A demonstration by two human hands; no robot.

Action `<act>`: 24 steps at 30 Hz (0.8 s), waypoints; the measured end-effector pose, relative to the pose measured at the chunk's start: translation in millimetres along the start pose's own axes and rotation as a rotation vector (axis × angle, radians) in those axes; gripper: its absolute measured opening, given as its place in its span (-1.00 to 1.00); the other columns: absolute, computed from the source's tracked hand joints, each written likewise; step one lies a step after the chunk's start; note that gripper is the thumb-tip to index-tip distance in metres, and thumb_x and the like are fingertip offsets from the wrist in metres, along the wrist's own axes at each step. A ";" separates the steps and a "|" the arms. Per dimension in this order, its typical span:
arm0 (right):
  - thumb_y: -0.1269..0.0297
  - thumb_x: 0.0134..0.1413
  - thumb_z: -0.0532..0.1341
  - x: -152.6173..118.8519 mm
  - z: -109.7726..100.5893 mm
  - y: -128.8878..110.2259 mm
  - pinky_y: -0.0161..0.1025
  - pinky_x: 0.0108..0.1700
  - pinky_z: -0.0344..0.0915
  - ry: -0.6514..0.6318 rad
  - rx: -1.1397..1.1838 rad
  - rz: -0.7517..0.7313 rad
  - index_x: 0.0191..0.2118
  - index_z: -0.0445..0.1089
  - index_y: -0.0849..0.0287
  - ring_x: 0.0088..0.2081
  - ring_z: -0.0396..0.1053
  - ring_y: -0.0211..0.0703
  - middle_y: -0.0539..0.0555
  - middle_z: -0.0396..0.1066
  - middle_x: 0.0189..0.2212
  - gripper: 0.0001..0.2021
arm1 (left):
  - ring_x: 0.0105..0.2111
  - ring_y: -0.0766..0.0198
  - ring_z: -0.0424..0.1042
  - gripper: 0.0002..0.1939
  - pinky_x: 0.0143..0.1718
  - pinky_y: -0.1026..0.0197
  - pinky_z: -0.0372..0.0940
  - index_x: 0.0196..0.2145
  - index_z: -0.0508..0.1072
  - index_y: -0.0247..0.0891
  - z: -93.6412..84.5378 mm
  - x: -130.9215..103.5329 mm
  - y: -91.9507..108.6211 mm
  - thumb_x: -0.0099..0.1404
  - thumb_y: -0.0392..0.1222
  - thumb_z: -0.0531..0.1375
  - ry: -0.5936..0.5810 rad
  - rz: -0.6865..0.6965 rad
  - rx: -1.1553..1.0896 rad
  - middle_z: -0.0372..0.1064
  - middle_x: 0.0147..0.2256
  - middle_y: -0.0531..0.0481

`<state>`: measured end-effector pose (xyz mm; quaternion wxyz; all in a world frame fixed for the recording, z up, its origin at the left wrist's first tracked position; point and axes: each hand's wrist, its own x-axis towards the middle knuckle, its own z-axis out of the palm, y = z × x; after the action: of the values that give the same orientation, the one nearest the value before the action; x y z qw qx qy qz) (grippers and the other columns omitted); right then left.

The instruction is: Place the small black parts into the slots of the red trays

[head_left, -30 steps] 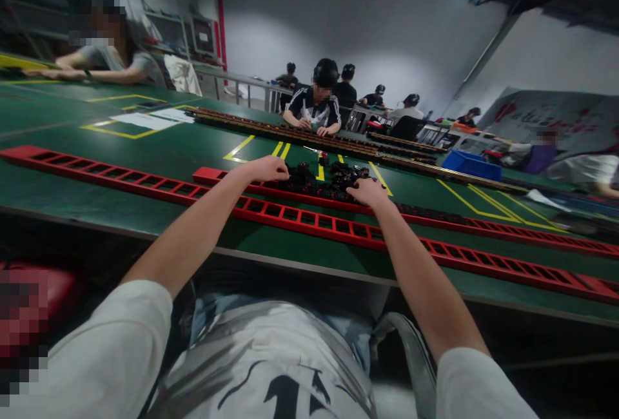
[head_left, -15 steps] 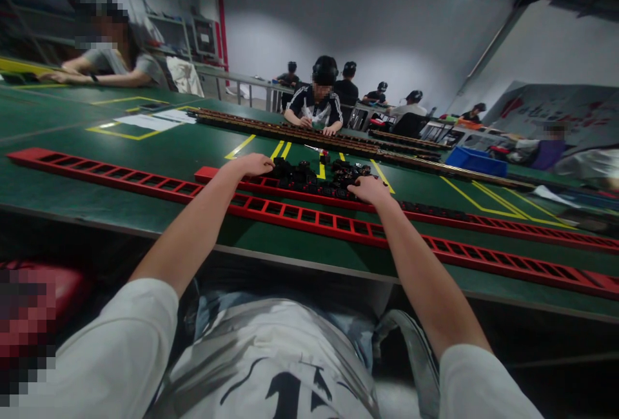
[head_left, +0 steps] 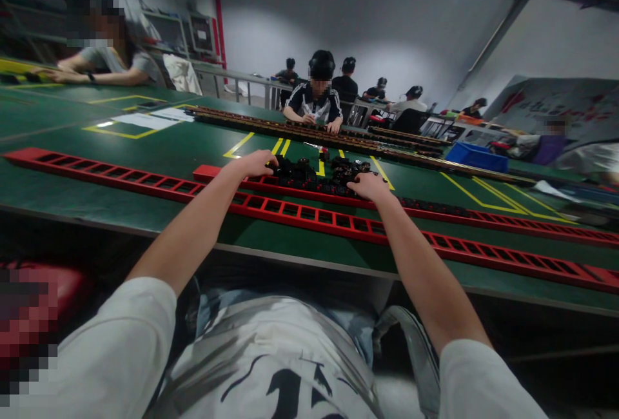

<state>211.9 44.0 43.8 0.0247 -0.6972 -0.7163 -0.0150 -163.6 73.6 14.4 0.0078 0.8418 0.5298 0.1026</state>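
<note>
A long red slotted frame [head_left: 217, 173] lies across the green table, with small black parts [head_left: 302, 180] set along its middle slots. Loose black parts [head_left: 349, 167] are heaped beside and over it. My left hand [head_left: 258, 162] is closed, fingertips pressed together at the left end of the black parts; what they pinch is too small to make out. Over the right side of the heap, my right hand [head_left: 370, 185] bends its fingers closed onto the black parts. Its fingertips are partly hidden. A second red slotted frame [head_left: 309, 214] lies nearer to me, beneath my forearms.
Yellow tape lines [head_left: 236, 146] mark the green table [head_left: 188, 148]. Long brown-black strips [head_left: 285, 132] run across its far side, where a person [head_left: 316, 100] works. A blue bin [head_left: 476, 157] stands at right, white papers [head_left: 149, 120] at left. Another person [head_left: 113, 61] sits at far left.
Both hands stay almost in place at the black parts, with only slight finger movement. The view has shifted a little.
</note>
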 end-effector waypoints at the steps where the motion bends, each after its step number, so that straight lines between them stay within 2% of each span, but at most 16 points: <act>1: -0.12 0.21 0.09 0.1 0.0 0.1 0.22 0.14 0.24 0.003 0.002 -0.002 0.11 0.47 0.11 0.20 0.23 0.35 0.30 0.36 0.15 -0.46 | 0.09 0.08 0.34 -0.56 0.21 0.12 0.19 0.03 0.51 -0.15 -0.7 -0.6 2.6 0.20 -0.10 0.16 0.004 0.009 -0.002 0.40 0.04 -0.11; 7: -0.11 0.19 0.11 1.8 1.1 1.7 0.20 0.14 0.25 0.002 0.002 -0.001 0.11 0.48 0.09 0.17 0.28 0.32 0.28 0.37 0.14 -0.48 | 0.04 0.07 0.38 -0.66 0.15 0.12 0.24 -0.05 0.51 -0.20 -4.3 -4.7 19.1 0.24 -0.11 0.18 0.059 -0.020 -0.078 0.42 -0.02 -0.12; 11: -0.13 0.19 0.10 2.9 0.8 2.0 0.22 0.13 0.25 -0.002 -0.001 -0.001 0.12 0.47 0.08 0.19 0.27 0.33 0.29 0.36 0.16 -0.46 | 0.02 0.13 0.39 -0.63 0.11 0.15 0.26 0.05 0.40 -0.26 -6.5 -1.8 26.3 0.30 -0.16 0.13 0.222 -0.100 -0.235 0.41 0.03 -0.13; 14: -0.14 0.19 0.10 2.3 -0.3 1.5 0.24 0.13 0.25 -0.003 0.002 0.001 0.12 0.47 0.07 0.19 0.26 0.34 0.29 0.35 0.16 -0.46 | 0.03 0.15 0.38 -0.66 0.11 0.14 0.26 0.05 0.39 -0.24 -9.4 0.5 30.4 0.33 -0.20 0.09 0.320 -0.092 -0.282 0.41 0.04 -0.12; 20: -0.11 0.21 0.11 -1.6 -0.5 0.7 0.18 0.15 0.24 0.006 0.010 -0.007 0.11 0.48 0.10 0.18 0.28 0.28 0.29 0.37 0.15 -0.48 | 0.01 0.16 0.38 -0.70 0.14 0.13 0.25 0.00 0.46 -0.25 -10.6 -0.6 32.7 0.34 -0.19 0.12 0.330 -0.037 -0.255 0.38 -0.01 -0.11; 24: -0.11 0.22 0.12 -1.0 1.0 1.1 0.13 0.16 0.24 0.018 0.015 -0.004 0.12 0.47 0.12 0.16 0.30 0.25 0.29 0.38 0.14 -0.47 | -0.10 0.18 0.43 -0.61 0.02 0.14 0.30 0.05 0.43 -0.26 -8.8 -1.1 27.6 0.27 -0.16 0.23 0.384 -0.037 -0.334 0.45 -0.05 -0.09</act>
<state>213.0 43.1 42.7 0.0363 -0.6954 -0.7175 -0.0160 -141.1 59.7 26.2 0.0479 0.7839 0.5127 0.3468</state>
